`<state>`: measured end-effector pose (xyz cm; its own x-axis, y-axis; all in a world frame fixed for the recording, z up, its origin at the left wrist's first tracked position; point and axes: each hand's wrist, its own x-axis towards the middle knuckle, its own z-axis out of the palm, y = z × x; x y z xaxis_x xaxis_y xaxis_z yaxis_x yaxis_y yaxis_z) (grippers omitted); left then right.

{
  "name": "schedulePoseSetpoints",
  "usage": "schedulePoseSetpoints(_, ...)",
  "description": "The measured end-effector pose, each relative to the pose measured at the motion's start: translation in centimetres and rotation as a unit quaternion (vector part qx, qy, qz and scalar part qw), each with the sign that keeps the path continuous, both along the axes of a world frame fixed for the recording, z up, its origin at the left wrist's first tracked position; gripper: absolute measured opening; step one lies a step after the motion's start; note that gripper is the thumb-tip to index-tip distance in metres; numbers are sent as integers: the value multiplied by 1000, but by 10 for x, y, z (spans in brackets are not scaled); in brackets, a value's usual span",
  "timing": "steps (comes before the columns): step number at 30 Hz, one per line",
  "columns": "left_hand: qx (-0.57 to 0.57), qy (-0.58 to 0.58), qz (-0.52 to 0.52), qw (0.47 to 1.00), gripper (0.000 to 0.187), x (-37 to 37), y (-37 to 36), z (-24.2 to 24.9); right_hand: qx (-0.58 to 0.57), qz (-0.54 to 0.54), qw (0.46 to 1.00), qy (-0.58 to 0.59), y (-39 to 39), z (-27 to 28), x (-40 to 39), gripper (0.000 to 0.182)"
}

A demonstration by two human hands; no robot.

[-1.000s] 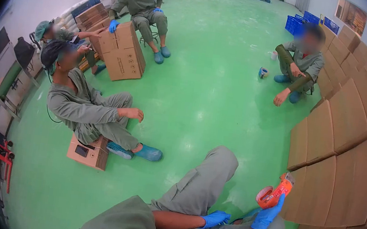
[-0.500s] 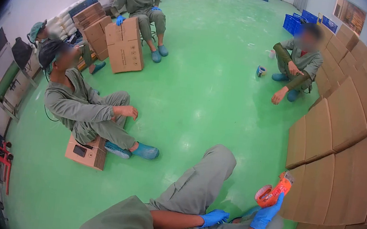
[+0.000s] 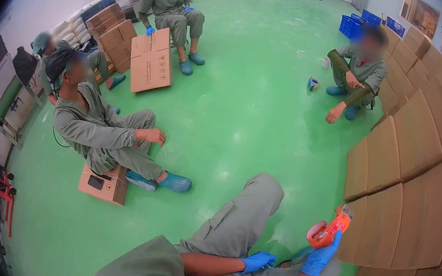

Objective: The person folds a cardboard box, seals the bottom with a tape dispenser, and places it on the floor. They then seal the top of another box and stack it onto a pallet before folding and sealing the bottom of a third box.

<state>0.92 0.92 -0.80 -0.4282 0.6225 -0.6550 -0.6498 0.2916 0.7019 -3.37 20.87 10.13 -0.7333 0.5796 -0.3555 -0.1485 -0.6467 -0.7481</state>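
My right hand (image 3: 322, 256), in a blue glove, is closed around an orange tape dispenser (image 3: 330, 228). The dispenser is held up at the lower right, tilted, in front of the stacked cartons. My left hand (image 3: 258, 263), also gloved in blue, rests over my crossed legs with nothing visible in it. Its fingers lie loosely outstretched, and their tips are partly hard to make out.
Stacked cartons (image 3: 395, 154) form a wall on my right. One person sits on folded cartons (image 3: 99, 186) at left, beside a phone (image 3: 96, 182). Farther back, a seated person's gloved hand touches a carton (image 3: 151, 63). Another person squats near a tape roll (image 3: 313, 84).
The carton by the far seated person has tilted and shifted slightly downward. The person at the far left has leaned back and lowered an arm. My hands stay nearly still.
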Motion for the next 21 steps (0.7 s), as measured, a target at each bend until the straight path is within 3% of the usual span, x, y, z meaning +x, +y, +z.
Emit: schedulePoseSetpoints(21, 1, 22, -3, 1000, 56, 1, -1, 5, -1, -11, 1000, -19, -3, 6, 1, 48)
